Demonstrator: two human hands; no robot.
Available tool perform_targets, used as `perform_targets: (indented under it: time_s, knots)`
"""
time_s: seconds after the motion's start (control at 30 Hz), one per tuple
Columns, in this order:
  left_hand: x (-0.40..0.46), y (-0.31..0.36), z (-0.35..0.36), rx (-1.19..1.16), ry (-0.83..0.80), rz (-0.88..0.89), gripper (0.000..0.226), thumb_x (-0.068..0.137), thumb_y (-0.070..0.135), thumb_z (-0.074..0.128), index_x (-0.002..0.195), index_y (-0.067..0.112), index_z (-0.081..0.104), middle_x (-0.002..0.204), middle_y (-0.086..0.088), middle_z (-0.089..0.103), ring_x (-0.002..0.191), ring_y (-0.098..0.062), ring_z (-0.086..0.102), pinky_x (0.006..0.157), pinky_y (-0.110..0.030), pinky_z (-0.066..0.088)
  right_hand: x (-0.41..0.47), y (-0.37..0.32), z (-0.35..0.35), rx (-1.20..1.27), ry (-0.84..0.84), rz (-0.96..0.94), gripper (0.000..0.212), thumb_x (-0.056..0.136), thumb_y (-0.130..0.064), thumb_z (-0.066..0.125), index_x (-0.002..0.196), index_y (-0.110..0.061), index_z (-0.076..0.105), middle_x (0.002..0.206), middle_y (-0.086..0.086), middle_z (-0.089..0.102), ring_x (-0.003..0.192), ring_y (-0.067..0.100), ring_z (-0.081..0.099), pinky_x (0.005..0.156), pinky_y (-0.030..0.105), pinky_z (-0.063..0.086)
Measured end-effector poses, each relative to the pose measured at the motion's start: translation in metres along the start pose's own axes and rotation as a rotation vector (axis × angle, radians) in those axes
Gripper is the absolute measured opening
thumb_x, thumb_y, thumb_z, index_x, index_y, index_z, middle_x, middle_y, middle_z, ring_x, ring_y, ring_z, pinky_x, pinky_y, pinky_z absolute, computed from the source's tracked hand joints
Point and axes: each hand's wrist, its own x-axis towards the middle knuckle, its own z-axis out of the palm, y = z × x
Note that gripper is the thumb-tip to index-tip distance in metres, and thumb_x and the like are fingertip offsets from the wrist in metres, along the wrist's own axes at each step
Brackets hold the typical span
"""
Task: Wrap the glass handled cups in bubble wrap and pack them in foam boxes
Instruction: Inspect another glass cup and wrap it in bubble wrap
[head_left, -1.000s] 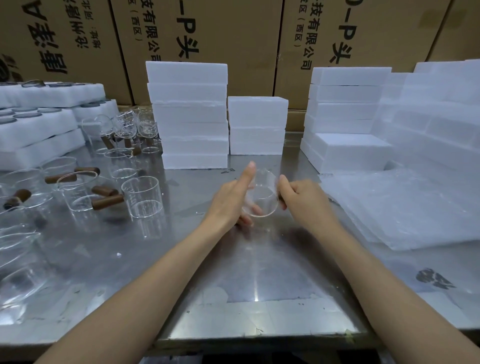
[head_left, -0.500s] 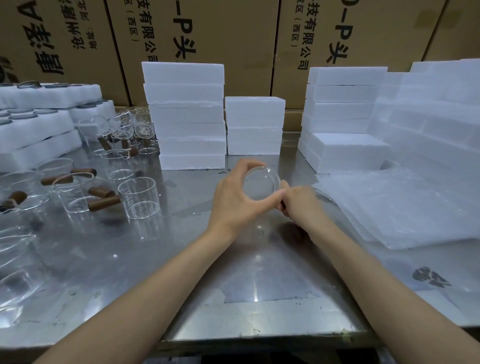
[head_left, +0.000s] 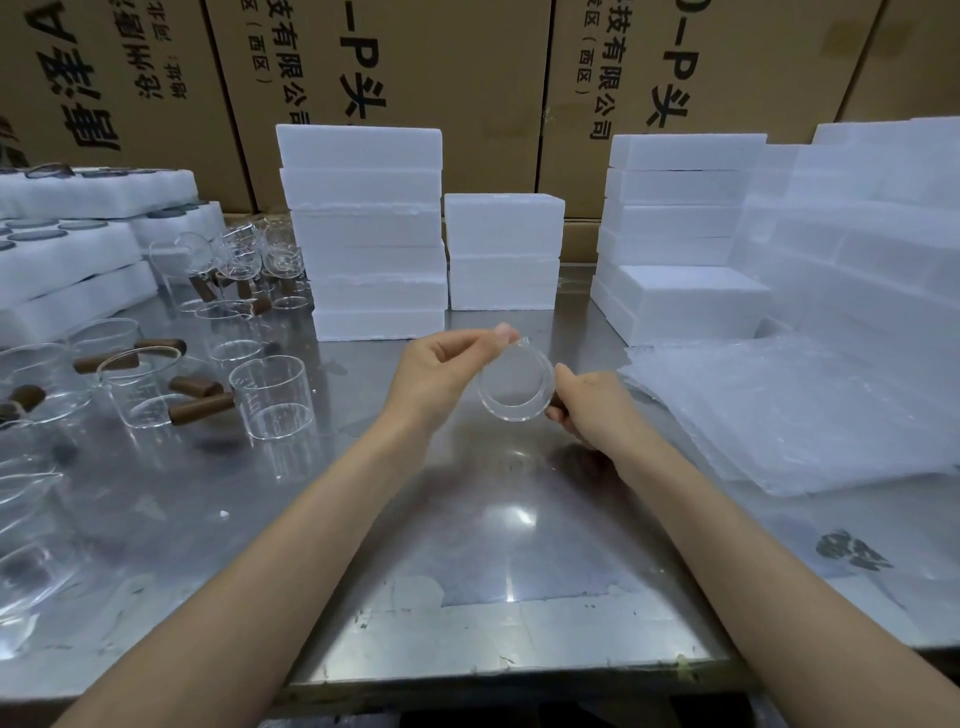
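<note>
Above the steel surface, the right hand grips a glass cup's brown handle; the left hand pinches its rim. The cup hangs tilted between them, foam boxes stacked beyond.

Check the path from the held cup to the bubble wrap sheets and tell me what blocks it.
Nothing visible does. The cup is held above bare table by both hands, and the bubble wrap stack lies just right of the right hand.
</note>
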Motion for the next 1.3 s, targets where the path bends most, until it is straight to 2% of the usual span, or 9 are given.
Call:
perform_targets:
  time_s: [0.1,0.33,0.47,0.67,0.77,0.87,1.0,1.17,1.3]
  knots:
    - [0.002,0.002,-0.010,-0.016,-0.165,0.015,0.040,0.074,0.046,0.070,0.106,0.022,0.074,0.111,0.007,0.072,0.115,-0.001,0.059,0.105,-0.025,0.038,0.001,-0.001,-0.004,0.062,-0.054,0.061,0.048,0.089,-0.031,0.041,0.044,-0.016,0.039,0.035,-0.007,0.030,0.032,0.010,0.020,0.037,0.018,0.020]
    - [0.000,0.006,-0.015,-0.063,-0.362,0.064,0.056,0.071,0.014,0.076,0.125,0.018,0.062,0.129,0.003,0.063,0.126,-0.009,0.052,0.113,-0.032,0.035,0.001,0.002,-0.013,0.139,-0.154,0.112,0.050,0.089,-0.039,0.041,0.043,-0.020,0.041,0.041,-0.007,0.026,0.040,0.011,0.018,0.035,0.018,0.018]
    - [-0.002,0.006,-0.009,0.059,-0.275,0.136,0.058,0.065,0.016,0.083,0.119,0.027,0.065,0.124,0.008,0.066,0.122,-0.006,0.055,0.112,-0.037,0.036,0.001,0.001,-0.013,0.132,-0.152,0.124,0.046,0.089,-0.035,0.040,0.046,-0.019,0.042,0.041,-0.007,0.026,0.040,0.012,0.018,0.035,0.018,0.018]
    - [-0.002,0.002,-0.003,0.221,-0.191,0.251,0.057,0.060,0.030,0.089,0.109,0.040,0.060,0.117,0.018,0.065,0.116,0.003,0.056,0.104,-0.023,0.043,0.001,0.000,-0.010,0.126,-0.121,0.124,0.043,0.087,-0.031,0.040,0.046,-0.017,0.042,0.043,-0.004,0.026,0.041,0.013,0.017,0.036,0.018,0.016]
    - [-0.005,0.000,0.001,0.308,-0.133,0.311,0.057,0.060,0.038,0.089,0.106,0.039,0.056,0.113,0.023,0.062,0.111,0.005,0.056,0.093,-0.015,0.048,0.001,0.000,-0.008,0.090,-0.089,0.129,0.041,0.084,-0.027,0.040,0.045,-0.017,0.043,0.039,-0.005,0.027,0.037,0.012,0.018,0.035,0.015,0.017]
    - [-0.010,-0.002,0.006,0.383,-0.044,0.362,0.059,0.059,0.039,0.089,0.103,0.035,0.051,0.106,0.023,0.060,0.105,0.003,0.057,0.086,-0.021,0.051,0.003,-0.001,-0.005,0.045,-0.059,0.122,0.044,0.084,-0.025,0.040,0.041,-0.017,0.042,0.035,-0.006,0.031,0.034,0.013,0.021,0.034,0.016,0.019]
    - [-0.014,-0.004,0.020,0.555,0.157,0.463,0.050,0.062,0.050,0.079,0.094,0.034,0.045,0.094,0.020,0.056,0.092,0.006,0.055,0.074,-0.014,0.044,0.005,0.000,0.001,-0.047,-0.005,0.058,0.045,0.093,-0.018,0.039,0.049,-0.016,0.044,0.035,-0.009,0.042,0.031,0.005,0.034,0.038,0.017,0.030]
    - [-0.011,-0.008,0.023,0.545,0.271,0.432,0.030,0.077,0.043,0.072,0.079,0.031,0.044,0.084,0.017,0.053,0.087,0.008,0.051,0.068,-0.009,0.037,0.002,0.005,0.007,-0.087,0.050,-0.064,0.065,0.096,-0.031,0.037,0.032,-0.019,0.043,0.032,-0.009,0.045,0.043,0.011,0.040,0.053,0.026,0.032]
    - [-0.008,-0.007,0.021,0.439,0.213,0.322,0.025,0.084,0.039,0.068,0.078,0.032,0.045,0.087,0.013,0.056,0.089,0.004,0.055,0.070,-0.009,0.038,0.002,0.005,0.008,-0.146,0.089,-0.109,0.059,0.095,-0.031,0.036,0.039,-0.019,0.045,0.033,-0.009,0.044,0.045,0.014,0.042,0.055,0.028,0.034]
